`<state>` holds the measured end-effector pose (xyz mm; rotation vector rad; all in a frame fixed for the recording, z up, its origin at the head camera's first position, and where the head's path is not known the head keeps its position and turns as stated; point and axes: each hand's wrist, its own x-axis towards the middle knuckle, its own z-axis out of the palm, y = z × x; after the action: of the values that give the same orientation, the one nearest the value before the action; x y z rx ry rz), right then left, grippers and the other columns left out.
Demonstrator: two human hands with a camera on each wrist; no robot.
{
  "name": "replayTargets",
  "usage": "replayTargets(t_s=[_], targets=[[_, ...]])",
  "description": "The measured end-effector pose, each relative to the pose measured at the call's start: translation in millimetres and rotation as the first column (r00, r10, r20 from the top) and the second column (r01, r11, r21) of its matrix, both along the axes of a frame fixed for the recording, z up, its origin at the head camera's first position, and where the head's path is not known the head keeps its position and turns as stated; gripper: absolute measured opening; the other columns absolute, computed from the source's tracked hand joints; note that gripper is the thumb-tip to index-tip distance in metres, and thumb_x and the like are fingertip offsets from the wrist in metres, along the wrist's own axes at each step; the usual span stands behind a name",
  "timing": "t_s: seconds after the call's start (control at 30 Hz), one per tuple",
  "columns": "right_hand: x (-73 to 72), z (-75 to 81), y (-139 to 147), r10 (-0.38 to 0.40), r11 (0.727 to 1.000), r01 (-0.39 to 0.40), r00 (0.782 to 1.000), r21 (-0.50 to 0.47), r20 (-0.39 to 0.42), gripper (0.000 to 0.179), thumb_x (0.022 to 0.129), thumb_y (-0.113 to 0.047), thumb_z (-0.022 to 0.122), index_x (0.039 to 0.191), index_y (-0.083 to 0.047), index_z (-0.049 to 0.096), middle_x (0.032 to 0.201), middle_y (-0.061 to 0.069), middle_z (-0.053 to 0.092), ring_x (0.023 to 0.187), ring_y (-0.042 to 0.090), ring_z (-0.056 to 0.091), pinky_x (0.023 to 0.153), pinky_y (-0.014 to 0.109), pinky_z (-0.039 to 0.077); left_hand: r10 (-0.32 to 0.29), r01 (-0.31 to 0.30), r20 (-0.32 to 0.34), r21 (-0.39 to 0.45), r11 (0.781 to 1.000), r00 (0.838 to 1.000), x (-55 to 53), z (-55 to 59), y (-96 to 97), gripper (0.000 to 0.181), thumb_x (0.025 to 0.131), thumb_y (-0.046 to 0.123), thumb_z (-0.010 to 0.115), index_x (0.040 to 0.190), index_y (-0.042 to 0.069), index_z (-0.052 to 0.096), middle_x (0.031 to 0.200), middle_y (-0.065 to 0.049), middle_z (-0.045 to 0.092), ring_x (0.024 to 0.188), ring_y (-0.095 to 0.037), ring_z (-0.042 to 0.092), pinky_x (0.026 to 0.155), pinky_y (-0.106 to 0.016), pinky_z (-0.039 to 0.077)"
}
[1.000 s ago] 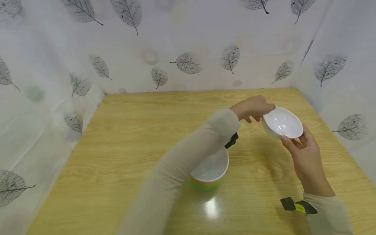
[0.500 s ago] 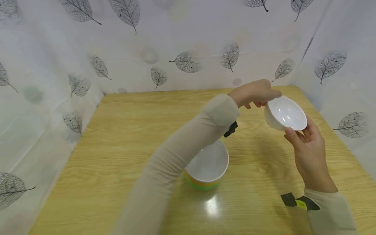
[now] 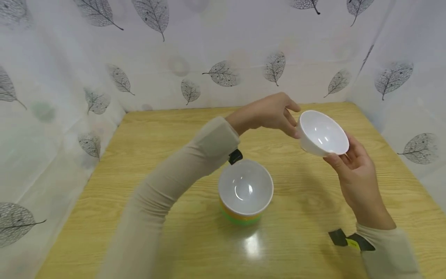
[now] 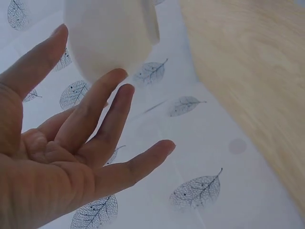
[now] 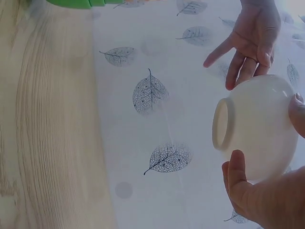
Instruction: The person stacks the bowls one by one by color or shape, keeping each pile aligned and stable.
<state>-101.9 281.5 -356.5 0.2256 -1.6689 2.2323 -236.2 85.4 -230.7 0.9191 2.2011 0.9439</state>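
A white bowl (image 3: 324, 133) is held tilted above the right side of the table, its inside facing the head camera. My right hand (image 3: 359, 178) grips its lower right rim, thumb in front and fingers behind. In the right wrist view, the bowl's foot ring (image 5: 223, 124) shows between the hands. My left hand (image 3: 270, 112) is at the bowl's left side with fingers spread and loosely bent. In the left wrist view, its fingertips (image 4: 116, 74) lie at or very near the bowl's outer wall; contact is hard to tell.
A white-lined bowl or stack of bowls (image 3: 246, 188), with orange and green bands outside, stands mid-table below my left forearm (image 3: 167, 178). The wood-grain table (image 3: 139, 135) is bordered by leaf-patterned white sheets (image 3: 237, 46) at the back and sides.
My left hand has loosened from the bowl's rim and drawn left, its fingers spreading. The bowl and right hand rose, then shifted slightly left. The mid-table bowl is now less covered by the forearm.
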Motion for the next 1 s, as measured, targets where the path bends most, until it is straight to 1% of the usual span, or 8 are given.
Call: replayTargets(t_s=[0.07,0.17,0.27,0.4,0.53,0.67,0.83,1.0], targets=[[0.1,1.8,-4,0.019,0.999,-0.019,1.0,0.025,0.0,0.061,0.091,0.015,0.05,0.146,0.001,0.03,0.141,0.012,0.039,0.119,0.017,0.052,0.09,0.021,0.051,0.017,-0.018,0.017,0.048,0.999,1.0,1.1,-4.6,-9.8,0.078,0.077,0.011,0.081,0.143,0.0,0.04,0.108,-0.01,0.07,0.098,-0.014,0.067,0.089,-0.022,0.051],[1.7,3.9,-11,0.055,0.996,-0.056,0.998,0.07,0.009,0.061,0.091,0.014,0.051,0.146,0.0,0.031,0.141,0.011,0.039,0.121,0.017,0.051,0.091,0.019,0.05,0.031,-0.032,0.011,0.095,0.995,0.999,1.4,-12.3,-23.4,0.08,0.076,0.011,0.082,0.143,-0.001,0.04,0.098,-0.009,0.072,0.093,-0.015,0.068,0.087,-0.021,0.051],[3.1,5.0,-19,0.091,0.989,-0.093,0.996,0.117,0.024,0.061,0.092,0.011,0.052,0.147,-0.001,0.029,0.141,0.01,0.039,0.123,0.016,0.05,0.092,0.018,0.049,0.001,0.001,-0.019,0.126,0.992,1.0,0.5,-21.4,-36.5,0.075,0.076,0.014,0.082,0.14,-0.001,0.045,0.095,-0.008,0.073,0.093,-0.015,0.067,0.087,-0.022,0.051],[4.6,5.7,-29,0.127,0.983,-0.129,0.992,0.131,0.026,0.062,0.092,0.01,0.053,0.148,-0.001,0.027,0.143,0.01,0.038,0.123,0.015,0.049,0.092,0.018,0.048,-0.053,0.066,-0.08,0.165,0.984,0.995,2.1,-33.0,-54.0,0.063,0.078,0.022,0.081,0.132,0.004,0.055,0.104,-0.004,0.071,0.103,-0.013,0.064,0.091,-0.028,0.05],[7.1,8.2,-39,0.138,0.974,-0.142,0.99,0.176,0.036,0.064,0.091,0.011,0.054,0.148,-0.001,0.029,0.144,0.008,0.039,0.121,0.015,0.05,0.091,0.017,0.049,-0.038,0.066,-0.139,0.202,0.977,0.99,9.4,-40.6,-71.6,0.061,0.077,0.026,0.081,0.129,0.007,0.056,0.123,-0.001,0.064,0.116,-0.011,0.057,0.103,-0.04,0.043],[8.4,10.7,-49,0.169,0.965,-0.174,0.985,0.199,0.041,0.064,0.09,0.011,0.056,0.147,-0.002,0.032,0.144,0.009,0.039,0.12,0.015,0.05,0.09,0.016,0.049,-0.006,0.049,-0.187,0.225,0.973,0.982,20.3,-46.6,-90.2,0.072,0.078,0.03,0.081,0.138,0.009,0.047,0.133,0.001,0.058,0.119,-0.008,0.054,0.105,-0.045,0.04],[8.5,12.0,-58,0.251,0.952,-0.251,0.968,0.173,0.021,0.064,0.089,0.011,0.058,0.146,-0.001,0.034,0.146,0.01,0.037,0.123,0.016,0.049,0.092,0.018,0.049,0.016,0.033,-0.164,0.291,0.956,0.986,34.1,-52.7,-111.6,0.063,0.084,0.031,0.074,0.14,0.019,0.048,0.128,0.01,0.059,0.117,-0.002,0.053,0.103,-0.043,0.041],[7.6,8.8,-64,0.282,0.934,-0.28,0.959,0.222,0.021,0.068,0.086,0.012,0.062,0.147,-0.001,0.033,0.145,0.01,0.039,0.121,0.016,0.049,0.093,0.019,0.048,0.088,-0.043,-0.113,0.349,0.936,0.99,47.7,-64.0,-125.7,0.058,0.084,0.027,0.075,0.136,0.02,0.051,0.127,0.012,0.057,0.12,-0.004,0.051,0.102,-0.044,0.043]])
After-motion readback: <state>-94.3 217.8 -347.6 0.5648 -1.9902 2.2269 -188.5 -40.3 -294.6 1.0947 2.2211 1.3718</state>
